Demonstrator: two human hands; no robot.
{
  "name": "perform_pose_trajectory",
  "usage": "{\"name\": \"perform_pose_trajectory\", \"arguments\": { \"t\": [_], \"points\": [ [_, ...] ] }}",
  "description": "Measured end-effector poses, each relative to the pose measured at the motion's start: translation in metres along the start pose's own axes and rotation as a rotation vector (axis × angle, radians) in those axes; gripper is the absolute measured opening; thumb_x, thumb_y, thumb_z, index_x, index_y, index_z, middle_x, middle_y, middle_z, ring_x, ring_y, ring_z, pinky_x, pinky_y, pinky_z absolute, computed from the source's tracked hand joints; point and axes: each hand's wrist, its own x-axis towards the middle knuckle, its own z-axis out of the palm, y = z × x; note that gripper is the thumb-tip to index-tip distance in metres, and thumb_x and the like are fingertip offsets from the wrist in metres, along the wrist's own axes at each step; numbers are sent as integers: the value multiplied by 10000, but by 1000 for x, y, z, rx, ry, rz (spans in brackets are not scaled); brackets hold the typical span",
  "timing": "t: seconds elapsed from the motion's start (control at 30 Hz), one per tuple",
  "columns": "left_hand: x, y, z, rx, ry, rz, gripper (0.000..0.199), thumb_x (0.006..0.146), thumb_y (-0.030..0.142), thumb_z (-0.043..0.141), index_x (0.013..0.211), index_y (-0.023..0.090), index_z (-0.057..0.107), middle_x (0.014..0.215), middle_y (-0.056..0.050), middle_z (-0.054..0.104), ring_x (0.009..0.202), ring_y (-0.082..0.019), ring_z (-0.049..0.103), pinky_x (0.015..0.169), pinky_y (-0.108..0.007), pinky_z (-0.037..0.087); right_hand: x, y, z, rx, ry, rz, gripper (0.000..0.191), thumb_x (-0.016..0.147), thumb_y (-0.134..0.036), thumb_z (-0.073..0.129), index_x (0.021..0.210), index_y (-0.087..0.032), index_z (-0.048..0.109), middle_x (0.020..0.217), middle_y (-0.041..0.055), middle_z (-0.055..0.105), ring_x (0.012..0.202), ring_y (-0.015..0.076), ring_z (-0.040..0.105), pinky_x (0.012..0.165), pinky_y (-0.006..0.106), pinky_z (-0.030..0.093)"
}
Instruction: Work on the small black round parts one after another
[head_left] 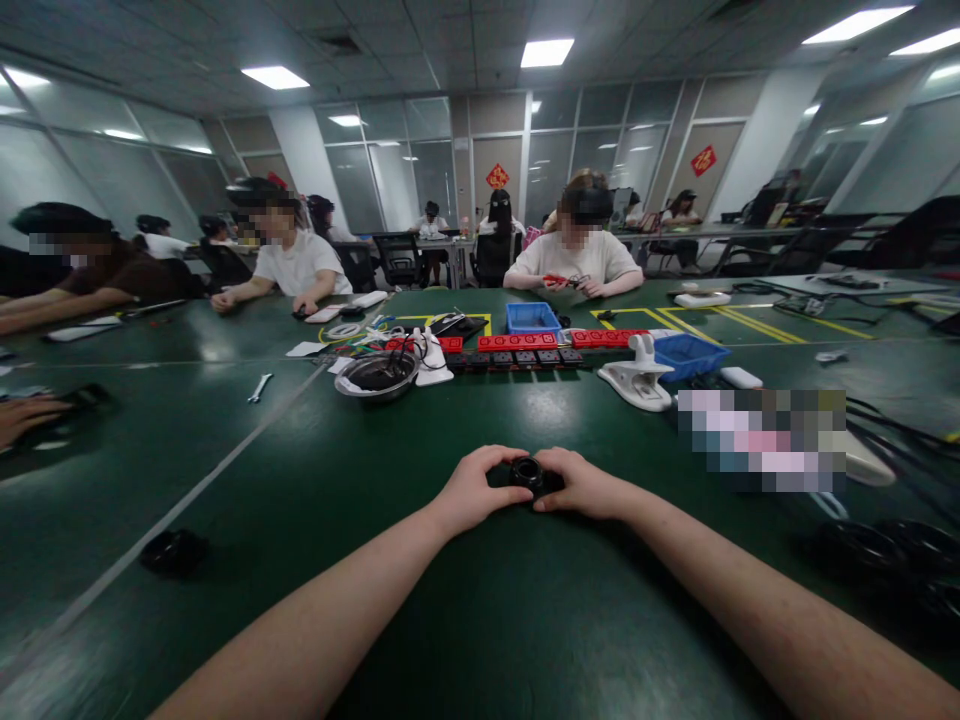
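Observation:
A small round black part (pixel 526 471) with a ring-shaped top is between my two hands on the green table (pixel 420 620). From the left, the thumb and fingers of my left hand (pixel 480 488) close round its side. My right hand (pixel 581 484) grips the other side, its thumb near the front and fingers at the back. The underside of the part is hidden. Another black part (pixel 174 552) lies at the left, and several black round parts (pixel 862 550) sit at the right edge.
Beyond my hands are a metal bowl (pixel 377 378), a white clamp stand (pixel 637 378), red power strips (pixel 517 342) and blue trays (pixel 532 318). A wrench (pixel 260 388) lies at the left. Cables and a pixelated item are at the right. People sit across and at the left.

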Motion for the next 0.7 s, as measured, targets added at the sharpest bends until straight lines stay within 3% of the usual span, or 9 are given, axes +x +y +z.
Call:
{"name": "perform_pose_trajectory", "arguments": {
  "t": [0.2,0.37,0.53,0.6,0.7],
  "points": [
    [-2,2,2,-20,-53,-29,410,597,271,679,983,194,564,945,-22,587,888,-175,520,804,-296,390,-4,-4,1,-2,6,-43,395,562,-366,681,893,-181,572,851,21,546,818,192,480,712,294,359],
    [-4,5,3,-19,-80,-37,426,594,258,681,996,195,552,947,-26,576,875,-170,517,792,-288,399,-9,-6,-1,114,-40,-58,304,610,-331,642,864,-175,585,839,12,544,790,173,491,685,270,365],
    [-8,10,10,75,43,-81,415,573,291,686,945,180,541,919,-29,553,805,-160,515,703,-266,422,-6,-15,16,-51,153,188,307,553,-389,651,723,-158,542,673,8,527,621,153,484,523,232,330],
    [-9,13,15,160,113,-108,387,573,311,677,908,175,536,880,-25,551,772,-162,511,676,-274,418,-5,-23,23,-206,248,260,287,552,-377,642,702,-162,527,668,27,541,628,168,487,534,247,323],
    [-11,18,18,242,174,-118,363,583,316,660,891,172,533,848,-24,552,770,-173,507,684,-293,408,-5,-33,27,-357,290,296,252,604,-390,591,692,-163,527,677,60,566,659,199,502,579,286,329]
  ]
}}
